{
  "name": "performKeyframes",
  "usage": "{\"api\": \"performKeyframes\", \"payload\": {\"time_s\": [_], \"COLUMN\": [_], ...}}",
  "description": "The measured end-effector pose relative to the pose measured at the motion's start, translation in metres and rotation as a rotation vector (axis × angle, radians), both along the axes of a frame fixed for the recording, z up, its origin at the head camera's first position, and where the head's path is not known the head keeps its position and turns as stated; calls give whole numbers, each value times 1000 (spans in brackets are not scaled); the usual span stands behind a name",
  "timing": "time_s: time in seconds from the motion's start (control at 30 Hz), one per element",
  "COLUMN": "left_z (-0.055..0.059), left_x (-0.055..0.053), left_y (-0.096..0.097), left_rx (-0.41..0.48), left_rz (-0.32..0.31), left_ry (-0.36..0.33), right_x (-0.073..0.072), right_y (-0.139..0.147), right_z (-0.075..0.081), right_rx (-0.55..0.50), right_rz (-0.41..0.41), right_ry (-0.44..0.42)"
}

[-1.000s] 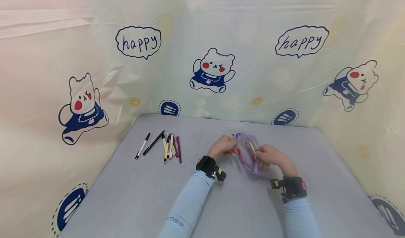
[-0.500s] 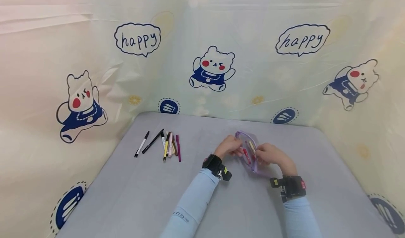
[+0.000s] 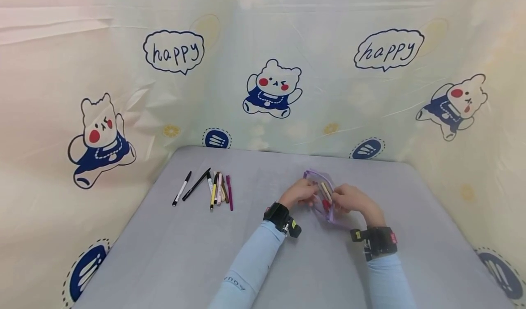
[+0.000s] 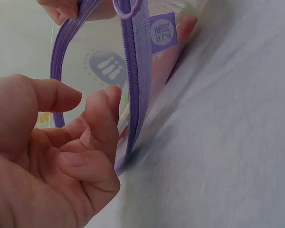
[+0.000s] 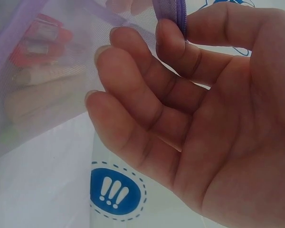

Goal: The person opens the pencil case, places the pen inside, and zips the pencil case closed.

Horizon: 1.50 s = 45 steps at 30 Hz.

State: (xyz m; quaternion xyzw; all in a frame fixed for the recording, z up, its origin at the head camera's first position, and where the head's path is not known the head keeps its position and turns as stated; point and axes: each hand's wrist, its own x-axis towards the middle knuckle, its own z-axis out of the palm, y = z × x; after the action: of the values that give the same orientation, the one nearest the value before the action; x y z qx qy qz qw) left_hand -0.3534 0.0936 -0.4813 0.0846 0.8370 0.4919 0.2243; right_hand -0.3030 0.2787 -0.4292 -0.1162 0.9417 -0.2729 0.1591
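A purple-edged mesh zip pouch (image 4: 141, 71) stands on the table with its mouth held apart. My right hand (image 3: 352, 199) pinches its zipped rim between thumb and index finger, the other fingers loosely bent along the mesh. At the mouth is my left hand (image 3: 299, 193), its fingers loosely bent with a gap between thumb and index finger and nothing held. Through the mesh, red pens (image 5: 42, 45) and beige pens (image 5: 47, 90) show inside. A small label (image 4: 163, 32) is sewn near the zip, and a purple pull loop (image 4: 127, 8) hangs from it.
On the left of the grey table (image 3: 246, 249) lie several pens: a white one with a black cap (image 3: 182, 189), a black pen (image 3: 196, 185), a yellow pen (image 3: 213, 192), a pink pen (image 3: 219, 190) and a purple pen (image 3: 229, 193). A printed curtain (image 3: 320, 35) encloses the table.
My left hand has moved right to the pouch mouth and let go of a red pen, which now lies inside. My right hand keeps its pinch on the rim.
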Motion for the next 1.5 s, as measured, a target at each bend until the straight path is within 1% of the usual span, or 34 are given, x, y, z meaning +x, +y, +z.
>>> {"api": "performKeyframes", "payload": {"time_s": [0.1,0.2,0.3,0.37,0.47,0.57,0.7,0.8,0.93,1.03,1.13,1.27,1.5], "left_z": [3,6,8,8,8,9,10,10,12,17,18,18,23], "left_x": [1,1,1,-1,-3,-5,-7,-9,-7,-5,-5,-6,-4], "left_y": [-3,-9,-20,-29,-43,-56,-71,-80,-92,-103,-113,-128,-156], "left_rx": [-16,-28,-49,-65,-89,-91,-121,-155,-190,-223,-245,-259,-273], "left_rz": [-9,-30,-28,-10,26,52,75,83,91,108,128,163,200], "left_ry": [25,82,137,155,169,168,157,163,200,235,252,251,246], "right_x": [0,0,1,0,0,1,1,2,3,4,3,2,2], "right_y": [0,0,-1,-1,-1,0,1,2,1,0,0,0,-3], "right_z": [2,4,5,5,4,4,3,3,3,3,3,2,3], "right_rx": [5,6,4,-2,-7,-6,-3,-3,-3,-7,-8,-6,-19], "right_rz": [-1,3,8,14,14,9,12,11,12,17,12,6,4], "right_ry": [-3,-2,-1,-3,-9,-10,-11,-16,-19,-17,-19,-27,-27]}}
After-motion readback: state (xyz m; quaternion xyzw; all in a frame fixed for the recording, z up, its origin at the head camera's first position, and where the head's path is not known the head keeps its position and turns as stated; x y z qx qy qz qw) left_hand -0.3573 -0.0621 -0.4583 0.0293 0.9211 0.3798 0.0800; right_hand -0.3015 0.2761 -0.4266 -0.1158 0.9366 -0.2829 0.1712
